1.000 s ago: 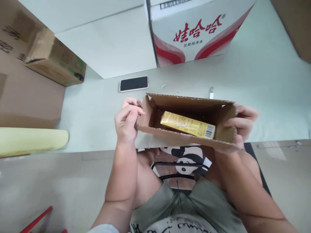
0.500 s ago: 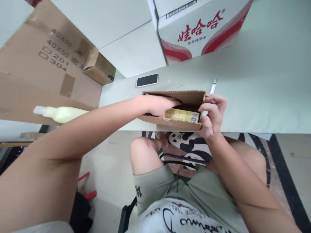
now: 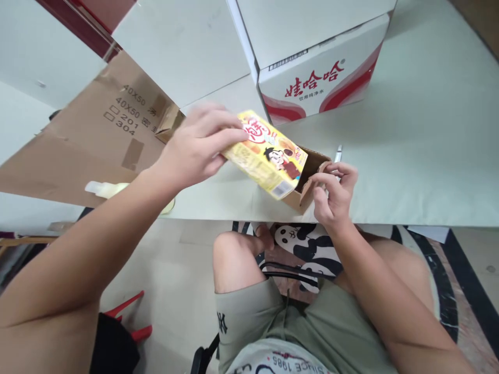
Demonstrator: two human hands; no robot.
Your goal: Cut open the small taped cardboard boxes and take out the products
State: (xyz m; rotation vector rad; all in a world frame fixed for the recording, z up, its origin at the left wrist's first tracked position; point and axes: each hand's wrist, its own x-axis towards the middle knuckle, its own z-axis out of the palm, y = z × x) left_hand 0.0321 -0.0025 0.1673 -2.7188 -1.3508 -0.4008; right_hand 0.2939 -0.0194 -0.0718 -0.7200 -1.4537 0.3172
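My left hand (image 3: pixel 206 140) grips one end of a yellow snack box (image 3: pixel 268 156) printed with red characters and a cartoon figure. The box slants, its far end just above the opening of a small brown cardboard carton (image 3: pixel 292 200). Much of the carton is hidden behind the yellow box. My right hand (image 3: pixel 335 189) is closed on the carton's right edge, thumb and fingers pinching the cardboard flap. Just beyond that hand lies a slim white and grey object (image 3: pixel 339 154), partly covered by the fingers.
White cartons (image 3: pixel 315 88) with red markings stand stacked at the back of the table (image 3: pixel 413 171). A large brown cardboard sheet or box (image 3: pixel 132 156) rises on the left. A pale yellow bottle (image 3: pixel 105 189) is partly behind my left forearm.
My left hand has come up and left out of the carton, bringing the yellow snack box with it. The carton has tilted, while my right hand keeps hold of its edge.
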